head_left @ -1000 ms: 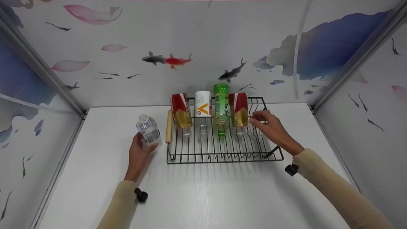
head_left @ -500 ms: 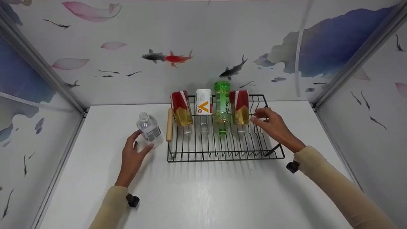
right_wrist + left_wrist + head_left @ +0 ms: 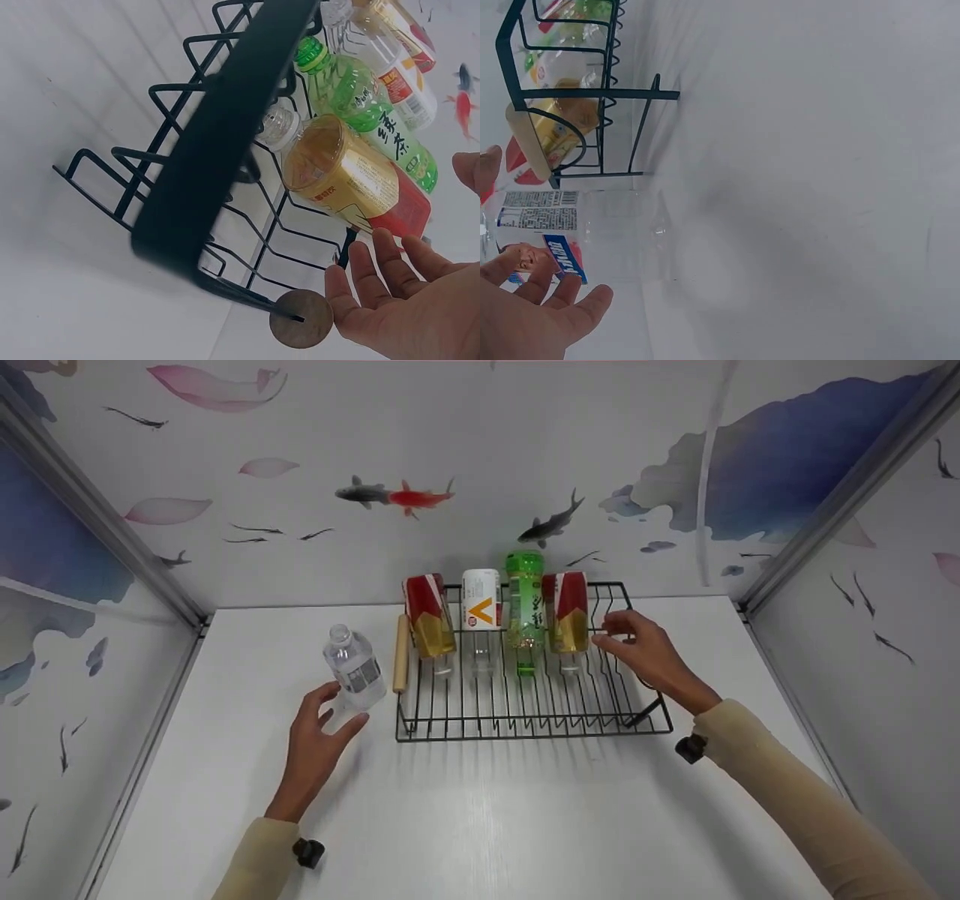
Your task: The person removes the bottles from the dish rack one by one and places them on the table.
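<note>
One clear bottle (image 3: 355, 667) stands upright on the white desk (image 3: 480, 817), just left of the black wire rack (image 3: 221, 135). At its near side the left grip (image 3: 315, 742) is spread, thumb well apart from the fingers, holding nothing; whether a fingertip touches cannot be told. In the rack, necks toward the person, lie a red-and-gold bottle (image 3: 430, 619), a white-labelled bottle (image 3: 480, 598), a green bottle (image 3: 525, 604) and another red-and-gold bottle (image 3: 570, 615). Near this last, the right grip (image 3: 651, 654), fingers loosely bent, holds nothing.
</note>
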`<state>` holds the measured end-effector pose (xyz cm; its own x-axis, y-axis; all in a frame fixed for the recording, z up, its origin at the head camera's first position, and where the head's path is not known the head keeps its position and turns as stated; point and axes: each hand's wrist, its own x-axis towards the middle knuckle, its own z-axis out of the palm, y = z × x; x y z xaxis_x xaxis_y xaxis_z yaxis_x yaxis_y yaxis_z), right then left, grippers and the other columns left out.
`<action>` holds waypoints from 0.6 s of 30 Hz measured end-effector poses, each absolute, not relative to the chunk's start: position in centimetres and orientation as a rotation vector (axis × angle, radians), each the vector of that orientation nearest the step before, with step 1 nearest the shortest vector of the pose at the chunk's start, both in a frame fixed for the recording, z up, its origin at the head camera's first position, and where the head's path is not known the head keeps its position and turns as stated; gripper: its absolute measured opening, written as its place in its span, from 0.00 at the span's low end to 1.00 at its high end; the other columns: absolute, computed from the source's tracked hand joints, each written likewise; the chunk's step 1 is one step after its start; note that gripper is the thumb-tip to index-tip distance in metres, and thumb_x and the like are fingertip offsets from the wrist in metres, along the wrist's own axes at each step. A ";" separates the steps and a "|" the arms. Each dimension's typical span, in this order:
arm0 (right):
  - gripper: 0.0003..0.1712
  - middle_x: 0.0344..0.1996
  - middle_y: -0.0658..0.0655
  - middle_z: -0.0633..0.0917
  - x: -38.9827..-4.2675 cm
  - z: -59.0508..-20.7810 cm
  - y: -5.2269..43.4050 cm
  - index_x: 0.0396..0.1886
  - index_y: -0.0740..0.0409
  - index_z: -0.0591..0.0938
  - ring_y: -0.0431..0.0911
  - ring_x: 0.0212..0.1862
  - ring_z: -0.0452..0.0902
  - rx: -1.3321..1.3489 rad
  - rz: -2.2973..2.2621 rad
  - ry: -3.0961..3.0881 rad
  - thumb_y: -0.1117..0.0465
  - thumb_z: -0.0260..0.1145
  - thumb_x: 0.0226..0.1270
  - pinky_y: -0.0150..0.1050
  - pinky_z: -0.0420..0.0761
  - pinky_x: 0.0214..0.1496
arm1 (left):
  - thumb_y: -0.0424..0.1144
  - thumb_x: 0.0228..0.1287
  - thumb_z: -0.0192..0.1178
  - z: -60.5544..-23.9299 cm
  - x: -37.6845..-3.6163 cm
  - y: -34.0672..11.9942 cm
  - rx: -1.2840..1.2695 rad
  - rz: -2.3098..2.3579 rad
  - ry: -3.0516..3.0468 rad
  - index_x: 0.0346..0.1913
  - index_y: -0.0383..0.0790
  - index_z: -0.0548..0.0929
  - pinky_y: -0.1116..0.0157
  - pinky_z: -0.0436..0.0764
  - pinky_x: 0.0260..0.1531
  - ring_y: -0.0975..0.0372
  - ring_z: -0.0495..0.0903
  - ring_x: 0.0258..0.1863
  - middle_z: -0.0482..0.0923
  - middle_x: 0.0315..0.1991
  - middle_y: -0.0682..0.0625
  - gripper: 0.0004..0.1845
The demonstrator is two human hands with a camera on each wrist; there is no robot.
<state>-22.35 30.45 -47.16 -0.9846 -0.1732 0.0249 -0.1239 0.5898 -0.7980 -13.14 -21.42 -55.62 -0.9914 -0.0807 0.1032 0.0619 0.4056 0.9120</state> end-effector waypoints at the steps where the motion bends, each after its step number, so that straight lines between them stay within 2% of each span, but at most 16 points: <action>1: 0.36 0.70 0.68 0.79 -22.4 -47.1 30.4 0.76 0.66 0.74 0.61 0.73 0.75 -0.255 -1.378 2.747 0.47 0.68 0.84 0.61 0.73 0.77 | 0.40 0.73 0.76 -55.5 -13.0 -21.3 0.014 -1.641 -2.532 0.81 0.36 0.67 0.43 0.68 0.81 0.45 0.66 0.80 0.69 0.78 0.39 0.40; 12: 0.39 0.73 0.68 0.77 -23.1 -46.8 30.0 0.79 0.68 0.71 0.62 0.76 0.71 -0.217 -1.448 2.664 0.48 0.70 0.82 0.60 0.70 0.81 | 0.43 0.73 0.76 -54.6 -12.4 -19.5 -0.060 -1.729 -2.568 0.81 0.36 0.68 0.43 0.70 0.80 0.45 0.66 0.81 0.69 0.80 0.39 0.41; 18: 0.42 0.76 0.70 0.73 -23.5 -46.7 29.5 0.81 0.69 0.67 0.65 0.78 0.68 -0.214 -1.476 2.631 0.48 0.70 0.82 0.62 0.68 0.83 | 0.43 0.71 0.78 -53.7 -12.2 -18.3 -0.171 -1.717 -2.638 0.83 0.41 0.67 0.42 0.71 0.79 0.44 0.65 0.82 0.67 0.82 0.40 0.44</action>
